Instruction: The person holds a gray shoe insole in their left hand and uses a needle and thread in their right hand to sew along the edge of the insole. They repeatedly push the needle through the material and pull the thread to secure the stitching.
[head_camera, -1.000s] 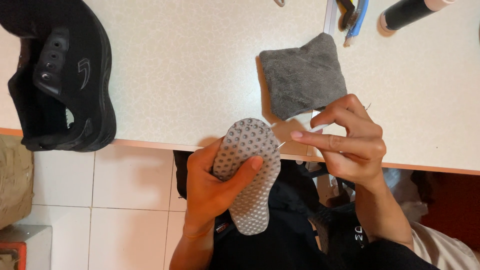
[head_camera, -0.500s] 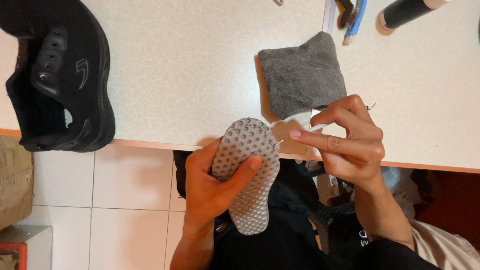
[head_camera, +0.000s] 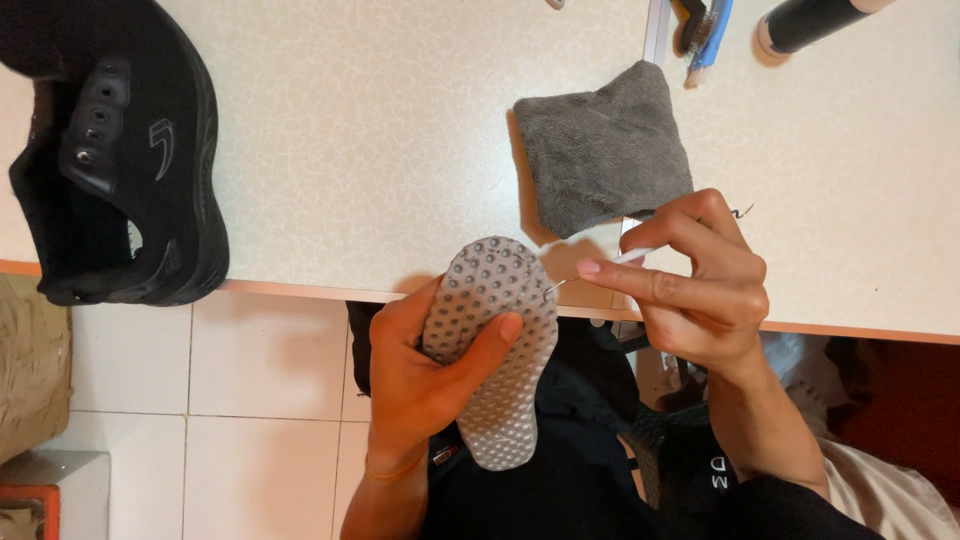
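Observation:
My left hand (head_camera: 430, 365) grips a grey insole (head_camera: 495, 345) covered in small round bumps, thumb pressed across its middle, toe end pointing toward the table edge. My right hand (head_camera: 695, 285) pinches a thin white-handled pointed tool (head_camera: 600, 268) between thumb and fingers; its metal tip touches the insole's right edge near the toe. Both hands are held just below the table's front edge, over my lap.
A black sneaker (head_camera: 115, 150) lies on its side at the table's left. A folded grey cloth (head_camera: 605, 150) rests on the speckled white table (head_camera: 380, 130) above my hands. Brushes (head_camera: 700, 30) and a dark bottle (head_camera: 810, 22) sit at the far edge. Tiled floor lies below.
The hands, insole and tool stay almost still; only a slight shift of view.

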